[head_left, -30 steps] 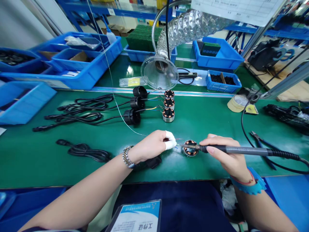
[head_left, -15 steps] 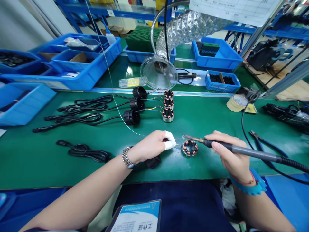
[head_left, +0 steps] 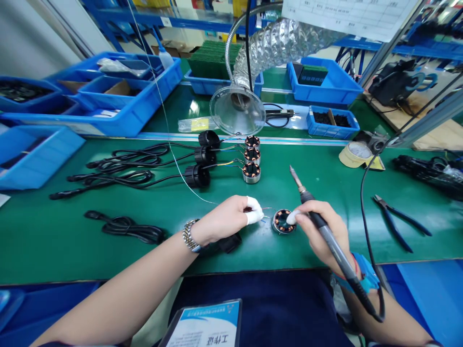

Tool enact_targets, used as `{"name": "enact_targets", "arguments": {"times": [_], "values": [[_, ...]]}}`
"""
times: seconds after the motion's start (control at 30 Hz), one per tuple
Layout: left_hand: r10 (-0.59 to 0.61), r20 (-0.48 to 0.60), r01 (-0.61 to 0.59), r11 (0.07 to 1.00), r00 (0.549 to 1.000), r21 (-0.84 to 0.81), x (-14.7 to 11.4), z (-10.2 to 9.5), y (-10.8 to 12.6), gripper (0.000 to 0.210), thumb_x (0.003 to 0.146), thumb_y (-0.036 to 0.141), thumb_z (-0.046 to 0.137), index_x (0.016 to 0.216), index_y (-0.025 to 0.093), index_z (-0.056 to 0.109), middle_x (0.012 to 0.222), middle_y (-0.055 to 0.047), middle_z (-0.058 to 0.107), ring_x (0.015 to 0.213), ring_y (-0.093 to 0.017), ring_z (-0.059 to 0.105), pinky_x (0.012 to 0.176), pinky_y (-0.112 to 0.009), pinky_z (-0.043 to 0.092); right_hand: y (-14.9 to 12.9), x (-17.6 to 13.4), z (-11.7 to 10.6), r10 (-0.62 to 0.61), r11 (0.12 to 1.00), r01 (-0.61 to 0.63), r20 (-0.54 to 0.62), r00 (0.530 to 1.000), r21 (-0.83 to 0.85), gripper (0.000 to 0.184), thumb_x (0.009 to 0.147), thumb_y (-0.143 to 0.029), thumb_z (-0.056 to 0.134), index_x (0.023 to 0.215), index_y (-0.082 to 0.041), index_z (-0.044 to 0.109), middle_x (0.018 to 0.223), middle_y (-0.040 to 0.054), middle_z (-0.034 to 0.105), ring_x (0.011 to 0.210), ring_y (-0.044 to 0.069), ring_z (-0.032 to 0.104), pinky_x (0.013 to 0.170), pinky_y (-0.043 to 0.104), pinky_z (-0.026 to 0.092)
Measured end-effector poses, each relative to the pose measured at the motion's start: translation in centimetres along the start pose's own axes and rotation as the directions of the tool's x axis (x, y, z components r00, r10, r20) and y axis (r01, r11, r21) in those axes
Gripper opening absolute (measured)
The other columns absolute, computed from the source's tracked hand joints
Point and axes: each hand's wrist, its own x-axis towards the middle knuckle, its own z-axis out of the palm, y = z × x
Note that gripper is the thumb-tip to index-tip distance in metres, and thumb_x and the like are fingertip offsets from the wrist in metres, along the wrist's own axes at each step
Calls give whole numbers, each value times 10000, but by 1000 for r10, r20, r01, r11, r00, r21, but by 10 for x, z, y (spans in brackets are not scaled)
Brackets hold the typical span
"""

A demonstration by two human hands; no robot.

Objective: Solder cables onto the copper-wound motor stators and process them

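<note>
A round silver metal ring with copper coils (head_left: 281,230) sits on the green table (head_left: 144,260), a white-covered fingertip (head_left: 292,218) of the right hand (head_left: 334,224) at its edge; that hand curls around a dark-grey soldering iron (head_left: 331,242), tip raised. The left hand (head_left: 233,218), reaching forward, pinches thin coloured wires (head_left: 264,220) beside the ring.

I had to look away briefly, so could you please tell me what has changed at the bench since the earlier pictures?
The right hand has swung the soldering iron away from the near ring-shaped part, its tip now pointing forward, and has brought its white-covered fingertip to that part's right side. Nothing was let go. The left hand, three farther ring-shaped parts and pliers stayed put.
</note>
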Motion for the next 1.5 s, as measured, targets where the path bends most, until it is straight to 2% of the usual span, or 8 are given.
{"name": "enact_targets", "arguments": {"times": [0.23, 0.4, 0.53, 0.67, 0.77, 0.93, 1.13, 1.5], "values": [[-18, 3, 18, 999, 1000, 29, -1, -1, 5, 184, 733, 311, 499, 690, 148, 573, 562, 40, 450, 518, -82, 356, 495, -205, 262, -3, -3, 25, -190, 978, 203, 186, 964, -53, 277, 754, -132, 562, 1009, -209, 484, 819, 23, 573, 716, 128, 518, 646, 257, 461], [-31, 28, 32, 999, 999, -38, 0, 0, 0, 203, 735, 326, 513, 667, 141, 561, 498, 46, 427, 469, -77, 346, 472, -201, 268, -3, -3, 38, -288, 938, 319, 209, 935, -135, 265, 792, -81, 467, 1024, -208, 486, 800, 36, 548, 760, 152, 490, 678, 297, 449], [61, 106, -53, 996, 992, -76, -6, -7, 0, 243, 767, 358, 506, 726, 137, 600, 634, 0, 566, 574, -108, 478, 583, -215, 376, -9, 0, 35, -261, 958, 279, 196, 945, -71, 232, 792, -87, 473, 988, -210, 487, 794, 22, 554, 729, 134, 510, 655, 266, 448], [164, 223, -190, 977, 961, 99, -21, -22, 1, 296, 834, 335, 442, 1070, 229, 584, 969, -9, 643, 899, -159, 563, 820, -241, 388, -14, 0, 28, -110, 994, 113, 184, 977, -6, 221, 776, -127, 519, 976, -214, 485, 814, 11, 567, 708, 113, 536, 650, 234, 456], [139, 87, -161, 928, 986, 337, -31, -27, -2, 385, 863, 327, 388, 1236, 247, 445, 984, -20, 653, 902, -180, 584, 797, -255, 394, -12, -4, 28, -49, 998, 42, 167, 985, 48, 245, 766, -139, 532, 992, -222, 484, 835, 7, 584, 722, 107, 560, 677, 231, 463], [170, -217, -65, 905, 961, 421, -38, -8, -5, 249, 869, 344, 379, 894, 191, 574, 867, -25, 651, 779, -170, 586, 707, -249, 399, -7, -6, 33, 38, 991, -50, 94, 995, 127, 314, 727, -156, 569, 1012, -232, 462, 807, -11, 601, 643, 87, 562, 602, 204, 463], [381, -251, -331, 918, 890, 218, -33, 22, -2, 161, 848, 257, 453, 803, 175, 584, 911, -21, 576, 821, -121, 527, 760, -220, 403, -6, -8, 36, 126, 974, -144, 110, 986, 176, 364, 695, -160, 608, 1012, -232, 445, 754, -23, 580, 608, 83, 538, 572, 198, 462], [321, -181, -281, 936, 930, 214, -26, 22, 2, 150, 811, 259, 507, 819, 193, 642, 900, -17, 564, 759, -115, 520, 704, -225, 415, -3, -11, 31, -47, 992, 38, 70, 996, 120, 267, 728, -175, 607, 962, -237, 494, 815, -4, 617, 670, 100, 588, 616, 214, 488]]}}
